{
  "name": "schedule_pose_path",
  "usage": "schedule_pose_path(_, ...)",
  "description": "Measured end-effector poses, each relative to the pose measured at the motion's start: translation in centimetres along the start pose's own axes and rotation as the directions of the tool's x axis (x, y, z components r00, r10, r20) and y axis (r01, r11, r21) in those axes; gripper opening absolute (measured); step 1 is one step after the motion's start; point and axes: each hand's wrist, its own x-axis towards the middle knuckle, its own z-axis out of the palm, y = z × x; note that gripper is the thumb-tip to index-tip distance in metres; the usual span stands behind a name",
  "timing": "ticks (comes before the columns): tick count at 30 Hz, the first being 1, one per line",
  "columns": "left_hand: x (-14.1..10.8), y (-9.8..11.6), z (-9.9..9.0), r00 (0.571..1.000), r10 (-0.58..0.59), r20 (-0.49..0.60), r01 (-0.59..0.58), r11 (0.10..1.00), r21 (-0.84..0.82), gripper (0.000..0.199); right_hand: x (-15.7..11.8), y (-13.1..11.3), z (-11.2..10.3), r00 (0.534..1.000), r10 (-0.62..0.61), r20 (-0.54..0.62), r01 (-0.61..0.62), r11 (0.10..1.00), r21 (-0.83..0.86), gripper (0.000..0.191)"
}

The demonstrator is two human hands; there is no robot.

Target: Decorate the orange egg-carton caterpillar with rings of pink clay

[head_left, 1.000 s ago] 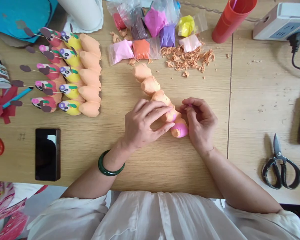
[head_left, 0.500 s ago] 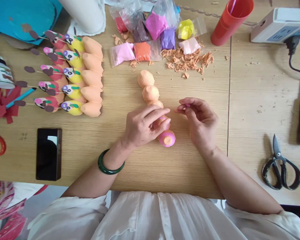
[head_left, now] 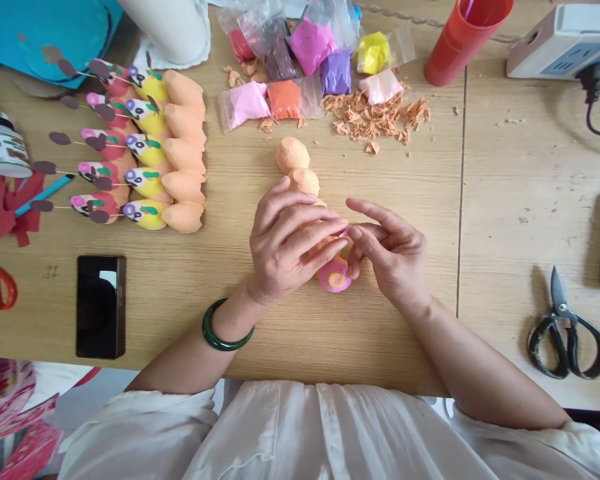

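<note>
A slanting row of rounded orange pieces point(head_left: 293, 155) lies on the wooden table, its nearest piece banded with pink point(head_left: 336, 275). My left hand point(head_left: 297, 233) lies over the middle of the row, hiding several pieces, its fingers bent and slightly spread. Close on its right, my right hand point(head_left: 393, 250) has thumb and forefinger pinched on a small bit of pink clay point(head_left: 343, 233) at the left fingertips. The right hand's lower fingers reach beside the pink-banded piece.
Decorated cones point(head_left: 145, 150) stand in rows at left, near a phone point(head_left: 100, 307). Clay packets point(head_left: 285, 100) and orange scraps point(head_left: 380, 119) lie behind. A red cup point(head_left: 460, 47), power strip point(head_left: 565, 47) and black-handled scissors point(head_left: 565, 327) are at right.
My right hand has moved left, bringing the pink clay to the left fingertips. My left hand's fingers have spread more over the row. The view has shifted slightly.
</note>
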Motion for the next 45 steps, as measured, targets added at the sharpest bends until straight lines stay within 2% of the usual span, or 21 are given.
schedule_pose_path(5, 0.1, 0.0, -0.5, 1.0, 0.009, -0.016, -0.009, 1.0, -0.009, 0.006, -0.1, -0.4, 0.2, 0.999, -0.037, -0.003, 0.037, 0.999, -0.038, 0.037)
schedule_pose_path(8, 0.3, 0.1, -0.8, 1.0, 0.004, -0.02, -0.004, 1.0, -0.003, 0.009, 0.0, -0.8, 0.2, 0.998, -0.049, -0.031, 0.047, 0.997, -0.068, 0.037)
schedule_pose_path(12, 0.3, 0.1, -0.8, 0.999, 0.031, -0.037, -0.033, 0.999, -0.036, 0.015, 0.2, -1.3, 0.4, 0.998, -0.004, 0.056, 0.007, 0.999, -0.051, 0.041)
schedule_pose_path(17, 0.1, -0.1, -0.5, 1.0, 0.0, 0.028, 0.0, 1.0, -0.006, 0.021, 0.5, -1.3, 0.4, 0.998, 0.045, 0.042, -0.044, 0.999, -0.026, 0.046)
schedule_pose_path(24, 0.3, 0.1, -0.6, 1.0, 0.011, 0.0, -0.011, 0.999, -0.053, 0.011, 0.3, -1.3, 0.5, 0.998, 0.04, 0.055, -0.037, 0.998, -0.047, 0.046)
schedule_pose_path(31, 0.3, 0.1, -0.6, 1.0, -0.015, 0.004, 0.015, 0.997, -0.073, 0.016, 0.4, -1.5, 0.5, 0.998, 0.054, 0.044, -0.051, 0.996, -0.067, 0.047)
schedule_pose_path(39, -0.1, -0.1, -0.6, 0.999, -0.036, 0.04, 0.038, 0.997, -0.06, 0.009, 0.3, -1.5, 0.5, 0.997, 0.034, 0.062, -0.029, 0.997, -0.077, 0.045)
schedule_pose_path(45, 0.1, 0.0, -0.5, 0.998, -0.053, 0.034, 0.057, 0.991, -0.117, 0.017, 0.3, -1.3, 0.4, 0.999, 0.027, 0.047, -0.022, 0.995, -0.096, 0.048)
